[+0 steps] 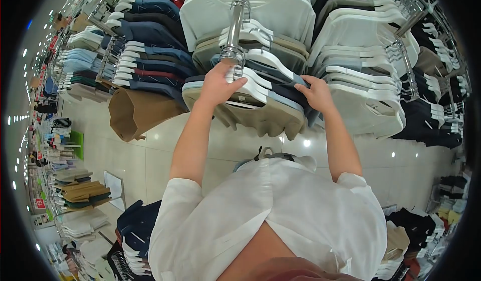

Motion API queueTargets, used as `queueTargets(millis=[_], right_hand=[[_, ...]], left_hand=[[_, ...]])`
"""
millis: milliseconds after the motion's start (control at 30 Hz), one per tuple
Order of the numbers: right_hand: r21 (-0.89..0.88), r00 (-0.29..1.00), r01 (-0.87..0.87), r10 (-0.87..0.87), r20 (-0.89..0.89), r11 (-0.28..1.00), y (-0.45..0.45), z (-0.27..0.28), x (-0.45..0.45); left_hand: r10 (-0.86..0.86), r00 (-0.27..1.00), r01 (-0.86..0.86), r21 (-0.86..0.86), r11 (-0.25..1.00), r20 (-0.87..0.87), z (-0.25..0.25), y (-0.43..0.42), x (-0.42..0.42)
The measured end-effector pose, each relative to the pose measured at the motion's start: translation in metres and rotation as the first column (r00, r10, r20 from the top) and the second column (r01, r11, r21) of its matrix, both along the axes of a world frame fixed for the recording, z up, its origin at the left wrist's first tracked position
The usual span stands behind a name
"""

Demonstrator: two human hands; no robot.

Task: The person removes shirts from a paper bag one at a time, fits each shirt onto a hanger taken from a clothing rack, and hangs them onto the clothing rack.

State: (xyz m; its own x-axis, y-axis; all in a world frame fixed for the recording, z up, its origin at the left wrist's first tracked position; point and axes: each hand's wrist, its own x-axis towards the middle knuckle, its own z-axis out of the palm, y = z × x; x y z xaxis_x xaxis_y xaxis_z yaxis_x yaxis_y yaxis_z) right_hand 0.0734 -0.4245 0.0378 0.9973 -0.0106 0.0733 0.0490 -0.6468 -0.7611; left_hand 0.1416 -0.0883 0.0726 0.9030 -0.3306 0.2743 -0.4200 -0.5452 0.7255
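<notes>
We see a dark blue shirt (276, 79) among others on the metal rail (234, 34), its shoulder line slanting rightward to our right hand (315, 93), thumb and fingers pinching its edge, while our left hand (220, 84) touches white hangers (257, 84), fingertips hidden, grip unclear to us.

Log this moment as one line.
left hand: at white hangers | right hand: at dark garments | beige garment: hanging in front

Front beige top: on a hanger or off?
On. The beige top drapes from a white hanger visible at its neckline, the hem hanging in loose folds.
</notes>
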Motion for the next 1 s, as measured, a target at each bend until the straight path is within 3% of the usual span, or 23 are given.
queueTargets(millis=[233, 333, 467, 567, 667, 700, 800, 867, 900, 1000], right_hand=[[0.065, 0.997, -0.081, 0.080, 0.015, 0.995, 0.006, -0.007, 0.021], [0.078, 0.993, -0.118, 0.117, 0.005, 0.990, 0.010, -0.009, 0.033], [0.149, 0.978, -0.205, 0.207, 0.007, 0.967, 0.019, -0.017, 0.040], [0.069, 0.967, -0.252, 0.254, -0.014, 0.965, 0.021, -0.009, 0.046], [0.077, 0.953, -0.301, 0.302, -0.003, 0.951, 0.022, -0.008, 0.051], [0.081, 0.949, -0.315, 0.316, 0.001, 0.946, 0.022, -0.007, 0.053], [0.040, 0.909, -0.416, 0.414, 0.056, 0.908, 0.019, -0.005, 0.060], [0.008, 0.902, -0.429, 0.429, 0.050, 0.903, 0.018, -0.006, 0.064], [-0.009, 0.899, -0.435, 0.435, 0.048, 0.900, 0.018, -0.006, 0.065], [-0.027, 0.917, -0.396, 0.397, 0.045, 0.918, 0.023, -0.007, 0.062]], left_hand=[[-0.007, 0.999, 0.004, -0.062, 0.998, -0.036, 0.004, -0.004, -0.003], [-0.006, 0.975, -0.014, 0.091, 0.996, 0.220, -0.012, -0.002, 0.005], [0.036, 0.981, -0.044, 0.036, 0.998, 0.192, -0.021, -0.003, 0.006], [0.104, 0.988, -0.091, -0.115, 0.989, 0.112, -0.015, -0.006, -0.006], [0.241, 0.877, -0.119, -0.298, 0.947, 0.416, -0.033, -0.006, 0.002], [0.235, 0.880, -0.063, -0.390, 0.919, 0.413, -0.026, -0.004, 0.005], [0.176, 0.812, 0.001, -0.304, 0.953, 0.556, 0.045, -0.010, -0.002], [0.092, 0.830, -0.012, -0.149, 0.989, 0.550, 0.068, -0.018, 0.000], [0.050, 0.839, -0.015, -0.069, 0.997, 0.543, 0.073, -0.021, 0.003], [0.093, 0.882, -0.053, -0.099, 0.994, 0.461, 0.070, -0.028, 0.008]])
